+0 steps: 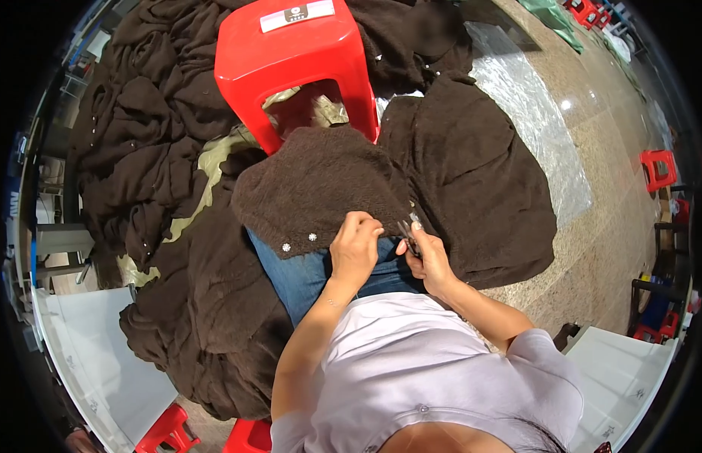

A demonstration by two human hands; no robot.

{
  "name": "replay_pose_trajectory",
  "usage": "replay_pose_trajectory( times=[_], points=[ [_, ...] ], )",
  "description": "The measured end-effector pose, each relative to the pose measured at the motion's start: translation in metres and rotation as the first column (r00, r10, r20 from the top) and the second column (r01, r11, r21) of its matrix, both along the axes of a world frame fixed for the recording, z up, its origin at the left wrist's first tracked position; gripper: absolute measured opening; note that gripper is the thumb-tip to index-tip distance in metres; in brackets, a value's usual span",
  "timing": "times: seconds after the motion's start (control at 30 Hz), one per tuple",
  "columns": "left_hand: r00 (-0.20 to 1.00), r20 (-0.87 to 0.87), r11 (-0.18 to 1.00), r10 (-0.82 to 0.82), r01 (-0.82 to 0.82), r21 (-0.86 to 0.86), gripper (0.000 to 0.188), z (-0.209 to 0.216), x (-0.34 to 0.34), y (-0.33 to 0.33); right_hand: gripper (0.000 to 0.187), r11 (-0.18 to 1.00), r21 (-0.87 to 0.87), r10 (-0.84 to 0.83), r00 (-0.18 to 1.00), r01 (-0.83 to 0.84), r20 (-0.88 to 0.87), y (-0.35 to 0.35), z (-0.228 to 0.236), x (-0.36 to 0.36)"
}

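Observation:
A dark brown fuzzy garment (321, 181) lies across my lap, over blue jeans. Shiny round buttons (312, 237) show along its near edge, with another small shiny spot near my right fingers. My left hand (355, 248) is closed in a pinch at that edge; whatever its fingertips hold is too small to make out. Just to the right, my right hand (430, 263) grips a small pair of dark thread snips (408, 235). Their blades point up and left, toward the garment's edge and my left fingertips.
A red plastic stool (290, 57) stands directly ahead. Brown garments are heaped at left (140, 136) and lower left (215, 302), with another pile (472, 181) at right. Clear plastic sheeting (528, 113) covers some floor. White tabletops flank me (102, 347).

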State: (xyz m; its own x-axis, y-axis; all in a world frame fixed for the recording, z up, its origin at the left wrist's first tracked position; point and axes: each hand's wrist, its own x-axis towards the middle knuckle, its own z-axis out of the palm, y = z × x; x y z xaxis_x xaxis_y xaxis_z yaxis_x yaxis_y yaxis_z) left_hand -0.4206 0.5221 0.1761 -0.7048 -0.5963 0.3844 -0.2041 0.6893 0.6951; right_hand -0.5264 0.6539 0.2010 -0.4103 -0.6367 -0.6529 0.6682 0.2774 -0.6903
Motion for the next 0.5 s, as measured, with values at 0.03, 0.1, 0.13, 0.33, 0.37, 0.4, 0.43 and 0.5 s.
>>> replay_pose_trajectory(
  times=[0.03, 0.1, 0.13, 0.33, 0.37, 0.4, 0.43, 0.5],
  points=[
    [1.0, 0.003, 1.0, -0.003, 0.003, -0.001, 0.011, -0.003, 0.002, -0.001, 0.052, 1.0, 0.002, 0.018, 1.0, -0.018, 0.023, 0.0, 0.0, 0.001],
    [0.993, -0.025, 0.863, 0.116, -0.089, 0.497, 0.004, -0.01, 0.005, -0.002, 0.052, 0.999, 0.018, 0.031, 0.998, -0.032, 0.055, -0.001, -0.003, 0.002],
    [0.991, -0.035, 0.849, 0.127, -0.09, 0.521, 0.006, -0.01, 0.006, -0.002, 0.051, 0.997, 0.027, 0.073, 0.996, -0.075, 0.054, -0.003, -0.005, 0.002],
    [0.996, -0.078, 0.891, 0.038, 0.001, 0.453, 0.016, -0.009, 0.007, -0.001, 0.047, 0.991, 0.041, 0.126, 0.99, -0.129, 0.06, -0.008, -0.005, 0.002],
    [0.996, -0.078, 0.891, 0.035, 0.004, 0.454, 0.016, -0.004, 0.006, -0.001, 0.047, 0.995, 0.037, 0.092, 0.993, -0.095, 0.078, -0.007, -0.004, 0.002],
    [1.0, -0.019, 0.934, -0.01, 0.016, 0.358, 0.018, 0.002, 0.005, 0.0, 0.047, 0.998, 0.033, 0.057, 0.994, -0.06, 0.095, -0.007, -0.004, 0.002],
    [0.998, 0.043, 0.965, -0.047, 0.034, 0.258, 0.02, 0.011, 0.003, -0.001, 0.047, 0.998, 0.033, 0.055, 0.994, -0.058, 0.094, -0.006, -0.005, 0.002],
    [0.99, 0.1, 0.985, -0.095, 0.079, 0.155, 0.023, 0.012, 0.0, -0.003, 0.047, 0.999, 0.008, 0.032, 0.995, -0.033, 0.091, -0.003, -0.006, 0.002]
  ],
)
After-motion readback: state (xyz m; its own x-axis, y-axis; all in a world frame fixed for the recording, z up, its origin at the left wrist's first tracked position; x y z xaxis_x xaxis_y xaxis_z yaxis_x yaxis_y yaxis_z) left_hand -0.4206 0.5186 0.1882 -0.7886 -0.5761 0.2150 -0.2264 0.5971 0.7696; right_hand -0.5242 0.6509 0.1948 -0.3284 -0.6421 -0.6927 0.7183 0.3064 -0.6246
